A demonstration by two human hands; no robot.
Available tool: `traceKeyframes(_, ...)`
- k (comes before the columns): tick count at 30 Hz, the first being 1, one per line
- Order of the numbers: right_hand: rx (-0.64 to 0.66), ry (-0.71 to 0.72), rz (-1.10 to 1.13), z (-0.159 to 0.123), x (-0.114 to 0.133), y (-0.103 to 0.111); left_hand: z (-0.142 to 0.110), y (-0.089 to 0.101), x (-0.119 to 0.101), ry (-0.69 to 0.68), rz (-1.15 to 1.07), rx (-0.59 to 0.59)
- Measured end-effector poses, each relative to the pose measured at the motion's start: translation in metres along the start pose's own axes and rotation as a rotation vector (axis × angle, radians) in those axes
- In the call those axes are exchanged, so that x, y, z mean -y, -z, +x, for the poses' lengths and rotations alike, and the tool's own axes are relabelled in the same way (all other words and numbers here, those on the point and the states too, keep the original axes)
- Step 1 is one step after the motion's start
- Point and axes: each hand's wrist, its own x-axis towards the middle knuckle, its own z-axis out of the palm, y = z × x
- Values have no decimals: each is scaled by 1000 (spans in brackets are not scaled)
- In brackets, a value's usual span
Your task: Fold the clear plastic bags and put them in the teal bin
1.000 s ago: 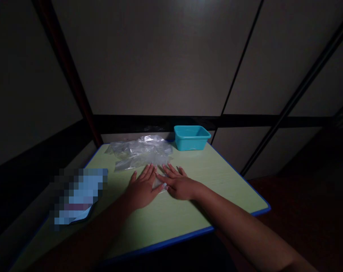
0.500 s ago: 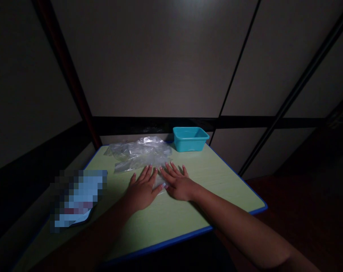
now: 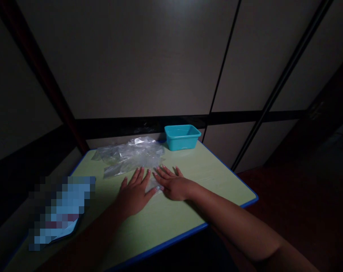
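My left hand [image 3: 134, 194] lies palm down with its fingers spread, pressing on a small clear plastic piece [image 3: 152, 184], possibly a bag. Beside it, my right hand [image 3: 174, 185] rests flat on the same plastic, fingers stretched forward. The thumbs come close together over it, and both palms hide much of it. Just beyond the fingertips spreads a crumpled heap of clear plastic bags [image 3: 131, 153]. Whether the piece under my hands joins that heap, I cannot tell.
A turquoise plastic basket [image 3: 182, 142] stands at the back of the pale green table [image 3: 213, 181], which has a blue edge. At the left lies a flat, pixelated object [image 3: 66, 207], perhaps a phone or tablet. Wall panels rise behind the table.
The view has turned slightly, so the table's things sit further left in the picture. My hands stay flat on the plastic; the right fingers first spread apart, then drew a little closer.
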Motion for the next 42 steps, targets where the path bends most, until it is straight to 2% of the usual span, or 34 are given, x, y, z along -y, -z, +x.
traceKeyframes(6, 75, 2, 75, -6, -9, 11, -1, 5, -1, -2, -18, 27)
traceKeyframes(12, -44, -33, 69, 0, -14, 8, -2, 8, -1, -4, -48, 51)
traceKeyframes(17, -42, 14, 48, 3, -13, 3, -2, 5, 1, -18, -50, 39)
traceKeyframes(22, -33, -29, 71, 1, -15, 4, -1, 6, 1, -22, -51, 48)
traceKeyframes(29, -142, 37, 54, 11, -6, -3, -3, 12, -3, -5, -61, 76)
traceKeyframes(37, -44, 13, 9, 8, -10, 1, -3, 8, -1, -15, -56, 46)
traceKeyframes(42, -72, 1, 32, 6, -10, 3, -2, 6, -1, -5, -40, 26)
